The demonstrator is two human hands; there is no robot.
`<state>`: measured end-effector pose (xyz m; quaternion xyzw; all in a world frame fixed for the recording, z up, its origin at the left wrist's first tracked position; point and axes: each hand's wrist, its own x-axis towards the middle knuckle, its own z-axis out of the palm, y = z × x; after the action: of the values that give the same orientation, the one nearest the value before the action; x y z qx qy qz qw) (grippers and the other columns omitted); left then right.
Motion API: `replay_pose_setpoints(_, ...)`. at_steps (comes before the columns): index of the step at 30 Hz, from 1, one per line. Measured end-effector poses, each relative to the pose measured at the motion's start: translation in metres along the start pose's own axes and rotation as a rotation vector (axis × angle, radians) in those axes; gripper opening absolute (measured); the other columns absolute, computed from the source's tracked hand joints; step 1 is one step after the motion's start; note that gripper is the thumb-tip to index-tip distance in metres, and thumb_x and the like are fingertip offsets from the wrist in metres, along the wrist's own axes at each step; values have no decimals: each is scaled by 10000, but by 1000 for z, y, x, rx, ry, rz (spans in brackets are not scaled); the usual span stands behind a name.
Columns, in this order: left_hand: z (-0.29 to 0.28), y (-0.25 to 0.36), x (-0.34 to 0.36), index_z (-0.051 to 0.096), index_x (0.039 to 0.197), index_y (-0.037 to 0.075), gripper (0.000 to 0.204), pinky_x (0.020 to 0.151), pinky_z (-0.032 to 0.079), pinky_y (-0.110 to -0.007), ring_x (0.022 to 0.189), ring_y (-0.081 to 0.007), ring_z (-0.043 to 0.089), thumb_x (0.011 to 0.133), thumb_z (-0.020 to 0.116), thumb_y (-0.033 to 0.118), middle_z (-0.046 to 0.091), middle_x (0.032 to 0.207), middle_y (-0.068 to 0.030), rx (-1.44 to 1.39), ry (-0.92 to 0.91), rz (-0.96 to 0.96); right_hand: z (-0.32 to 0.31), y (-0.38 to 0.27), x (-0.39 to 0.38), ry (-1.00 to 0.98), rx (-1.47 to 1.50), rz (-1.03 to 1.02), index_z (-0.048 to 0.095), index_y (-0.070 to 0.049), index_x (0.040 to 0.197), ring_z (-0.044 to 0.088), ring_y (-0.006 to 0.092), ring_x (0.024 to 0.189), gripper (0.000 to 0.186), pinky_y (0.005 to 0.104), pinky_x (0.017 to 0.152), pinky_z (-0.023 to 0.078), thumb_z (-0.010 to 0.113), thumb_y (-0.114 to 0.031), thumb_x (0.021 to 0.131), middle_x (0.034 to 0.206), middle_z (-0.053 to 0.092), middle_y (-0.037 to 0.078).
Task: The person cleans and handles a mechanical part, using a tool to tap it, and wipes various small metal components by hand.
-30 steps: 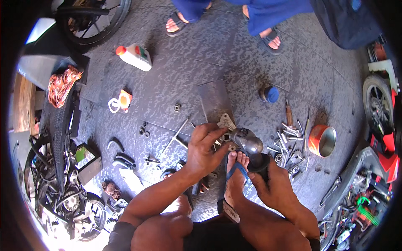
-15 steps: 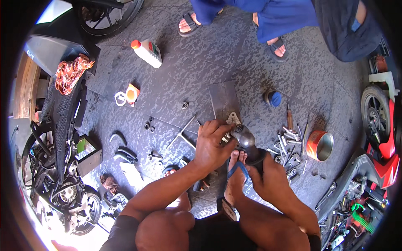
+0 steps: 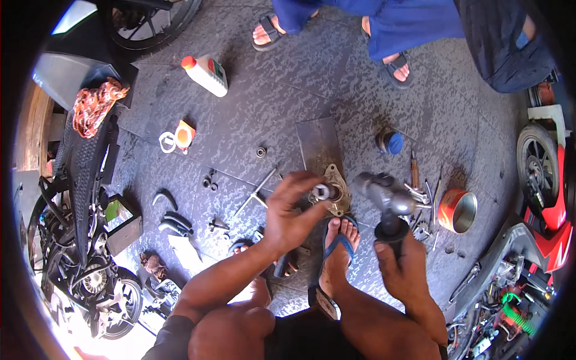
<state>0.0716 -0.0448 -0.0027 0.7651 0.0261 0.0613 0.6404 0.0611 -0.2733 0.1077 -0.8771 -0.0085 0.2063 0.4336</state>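
hammer (image 3: 392, 201): 1 | flanged part (image 3: 335, 174): 1 | red-capped bottle (image 3: 206, 76): 1 | orange tin (image 3: 450, 210): 1 | black sandals (image 3: 269, 27): 2

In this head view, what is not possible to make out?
Head view:
Hammer head: blurred, apparently by motion.
Hammer handle: lower part hidden inside the right grip.
Flanged metal part: left side partly hidden behind the left grip and socket.
Wheel, upper left: cut off by the top edge.

A mottled dark-grey tiled floor (image 3: 258, 102) carries a white plastic bottle with a red cap (image 3: 208, 78) far left, a silver T-shaped metal wrench (image 3: 256, 192) left of centre, a flat dark metal plate (image 3: 318, 141) under a pale flanged metal piece (image 3: 342, 191), and an open orange-red cylindrical tin (image 3: 447, 210) at right.
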Motion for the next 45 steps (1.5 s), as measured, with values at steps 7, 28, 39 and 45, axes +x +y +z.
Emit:
replay_pose_setpoints(7, -30, -13, -10, 637, 1175, -40, 359, 930, 467, -318, 1055, -187, 601, 825, 714, -73, 601, 1168, -117, -194, 121, -96, -6, 27, -8, 124, 237, 212, 578, -7, 1119, 510, 82, 537, 293, 265, 498, 410, 628, -261, 982, 658, 564, 7)
replay_pose_setpoints(28, -29, -21, -24, 677, 1165, 2, 452, 806, 518, -330, 948, -235, 649, 731, 801, -11, 663, 1092, -159, 193, -11, 57, -4, 38, -6, 76, 220, 257, 583, -21, 1064, 565, 149, 596, 251, 334, 576, 459, 658, -235, 956, 682, 610, 69)
replay_pose_setpoints(39, -7, -4, 6, 718, 1147, 22, 445, 772, 543, -331, 969, -254, 641, 723, 844, 63, 623, 1060, -140, 359, -202, 261, -1, 37, -10, 75, 267, 335, 592, -26, 1059, 527, 102, 569, 235, 290, 526, 422, 645, -236, 967, 669, 583, 23)
replay_pose_setpoints(45, -4, -2, 12, 722, 1166, 43, 443, 815, 544, -332, 1004, -262, 646, 735, 826, 51, 617, 1091, -148, 366, -285, 122, -5, 38, -9, 46, 152, 270, 583, -13, 1069, 626, 221, 632, 270, 373, 615, 496, 668, -237, 945, 736, 648, 129)
